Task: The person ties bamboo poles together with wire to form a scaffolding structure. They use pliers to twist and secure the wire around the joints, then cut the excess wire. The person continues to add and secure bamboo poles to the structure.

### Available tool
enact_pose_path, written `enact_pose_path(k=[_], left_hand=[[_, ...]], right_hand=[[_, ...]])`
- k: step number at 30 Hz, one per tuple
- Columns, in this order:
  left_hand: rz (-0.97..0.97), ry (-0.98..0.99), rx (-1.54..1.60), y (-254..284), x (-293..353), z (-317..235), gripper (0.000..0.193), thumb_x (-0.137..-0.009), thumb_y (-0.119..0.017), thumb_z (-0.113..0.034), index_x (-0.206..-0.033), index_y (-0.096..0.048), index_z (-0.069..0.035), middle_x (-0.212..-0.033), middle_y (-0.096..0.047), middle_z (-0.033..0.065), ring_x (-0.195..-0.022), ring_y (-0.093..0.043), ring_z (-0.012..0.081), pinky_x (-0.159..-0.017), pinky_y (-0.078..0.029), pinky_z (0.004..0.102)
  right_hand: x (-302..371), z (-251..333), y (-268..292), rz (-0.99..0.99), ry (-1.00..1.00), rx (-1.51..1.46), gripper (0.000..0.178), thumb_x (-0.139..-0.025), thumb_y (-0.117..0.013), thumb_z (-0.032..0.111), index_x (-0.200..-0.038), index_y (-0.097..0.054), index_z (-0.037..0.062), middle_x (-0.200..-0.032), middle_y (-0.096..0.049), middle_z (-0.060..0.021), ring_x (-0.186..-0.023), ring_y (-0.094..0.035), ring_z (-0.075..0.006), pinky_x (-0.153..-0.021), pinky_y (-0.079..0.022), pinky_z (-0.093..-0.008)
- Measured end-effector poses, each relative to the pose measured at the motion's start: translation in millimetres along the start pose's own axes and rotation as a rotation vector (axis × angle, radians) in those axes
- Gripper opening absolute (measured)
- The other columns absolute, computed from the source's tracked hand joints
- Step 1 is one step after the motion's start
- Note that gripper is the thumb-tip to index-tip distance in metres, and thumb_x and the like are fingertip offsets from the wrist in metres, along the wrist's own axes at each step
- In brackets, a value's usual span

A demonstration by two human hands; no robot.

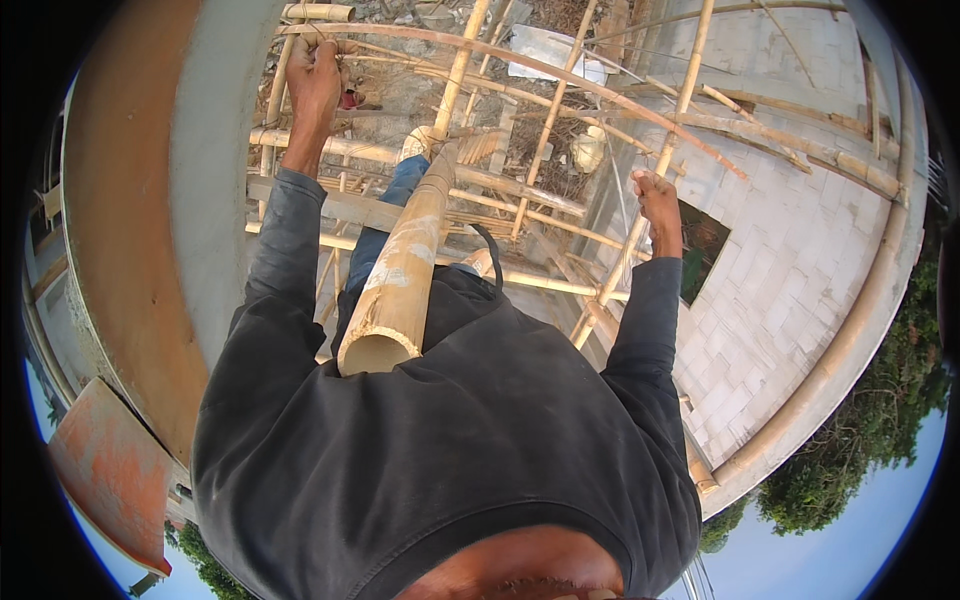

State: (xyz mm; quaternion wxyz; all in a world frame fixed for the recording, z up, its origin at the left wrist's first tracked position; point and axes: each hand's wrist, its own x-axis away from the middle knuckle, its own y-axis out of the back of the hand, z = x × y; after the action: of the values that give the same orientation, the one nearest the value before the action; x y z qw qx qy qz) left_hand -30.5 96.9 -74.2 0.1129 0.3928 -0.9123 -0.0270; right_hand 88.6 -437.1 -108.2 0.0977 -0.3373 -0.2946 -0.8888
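Strip (610, 95) looks light, springy, best gripped mid-length; right hand (657, 205) curls closed, apart from left hand (314, 88), whose grip is unclear.

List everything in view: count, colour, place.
thick bamboo pole: 1, tan with white smears, before the torso
thinner bamboo poles: many, tan, crisscrossing ahead
curved strip: 1, reddish-brown, across the top
sheet: 1, white, on the ground, top centre
block wall: 1, pale grey, right
opening: 1, dark, in that wall
upright band: 1, brown, left
board: 1, orange-red, lower left
trees: several, green, mainly lower right
shirt: 1, black, lower centre
trousers: 1 pair, blue, partly hidden
left hand: 1, bare, by the strip's left end
right hand: 1, bare, fingers curled, right of centre
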Motion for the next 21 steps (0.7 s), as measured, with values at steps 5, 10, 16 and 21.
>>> enact_pose_path(k=[5,10,16,21], left_hand=[[0.092,0.105,0.024,-17.4,16.0,-10.3,0.011,-0.105,-0.055,-0.019,-0.106,-0.06,-0.008,-0.09,-0.072,0.002,-0.06,-0.05,0.0045,-0.05,-0.039,0.0233],[0.505,0.063,0.046,-59.1,53.7,-13.3,0.012,-0.106,-0.054,-0.017,-0.106,-0.058,-0.007,-0.095,-0.074,0.0059,-0.058,-0.05,0.0053,-0.05,-0.041,0.0253],[0.336,0.0,0.049,-66.4,58.3,2.1,0.012,-0.106,-0.054,-0.015,-0.106,-0.059,-0.004,-0.093,-0.073,0.006,-0.06,-0.051,0.0052,-0.052,-0.043,0.0262],[0.022,-0.14,0.133,-52.2,35.3,7.7,0.011,-0.105,-0.054,-0.014,-0.102,-0.057,-0.004,-0.088,-0.07,0.0055,-0.061,-0.052,0.0061,-0.052,-0.045,0.0269]], right_hand=[[21.7,9.9,-32.6,0.206,0.027,-0.005,0.027,-0.1,-0.073,0.032,-0.099,-0.073,0.0046,-0.079,-0.068,-0.0003,-0.066,-0.063,-0.0106,-0.059,-0.047,-0.0262],[39.6,39.4,-76.6,0.232,0.062,-0.253,0.026,-0.103,-0.071,0.028,-0.115,-0.071,0.0048,-0.091,-0.076,-0.0055,-0.082,-0.075,-0.0152,-0.067,-0.058,-0.0275],[38.2,42.3,-87.7,0.338,0.027,-0.261,0.031,-0.105,-0.068,0.023,-0.127,-0.071,0.0008,-0.095,-0.075,-0.0061,-0.081,-0.071,-0.0135,-0.069,-0.058,-0.0285],[54.5,41.0,-78.8,0.489,0.069,-0.114,0.027,-0.105,-0.067,0.02,-0.123,-0.074,0.0015,-0.091,-0.075,-0.0064,-0.073,-0.067,-0.0118,-0.063,-0.053,-0.0276]])
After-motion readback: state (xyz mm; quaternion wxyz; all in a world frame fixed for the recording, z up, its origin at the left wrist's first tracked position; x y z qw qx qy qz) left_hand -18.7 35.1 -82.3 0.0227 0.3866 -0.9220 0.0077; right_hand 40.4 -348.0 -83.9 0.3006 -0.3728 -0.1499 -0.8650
